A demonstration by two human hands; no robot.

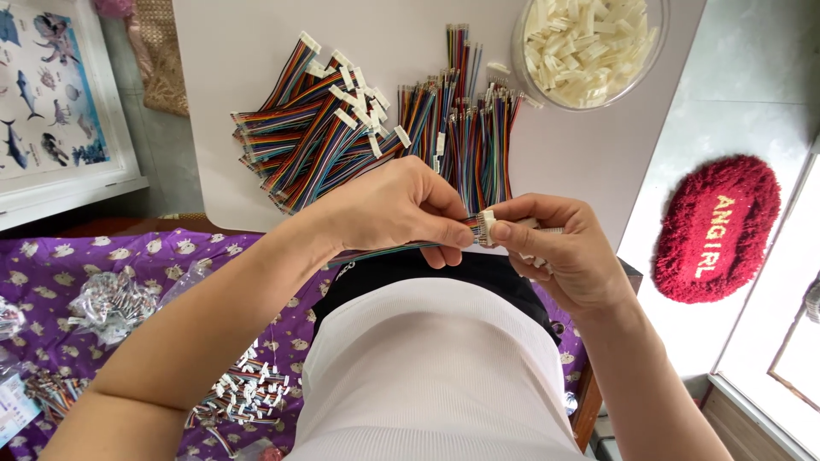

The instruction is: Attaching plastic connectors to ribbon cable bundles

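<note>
We observe both hands meeting above the near edge of a white table top [581, 162]. The left hand [389, 209] is closed on a flat multicoloured ribbon of thin wires [384, 253], thumb and fingers pinching it close to its end; the ribbon trails back under the left wrist. The right hand [555, 248] is closed on a small white plastic connector housing [487, 227], held between thumb and forefinger directly at the end of the ribbon, touching it. Whether the wire ends sit inside the housing, we cannot tell.

On the table, beyond the hands, lies a heap of multicoloured wire ribbons with white connectors fitted [316, 128], and just beside it a row of ribbons with bare ends [478, 128]. A clear round plastic bowl of loose white housings [589, 43] stands at the far right corner. A purple patterned cloth [51, 273] lies lower left, bearing further wire bundles [248, 393]. A red oval mat [716, 229] lies on the floor to the right.
</note>
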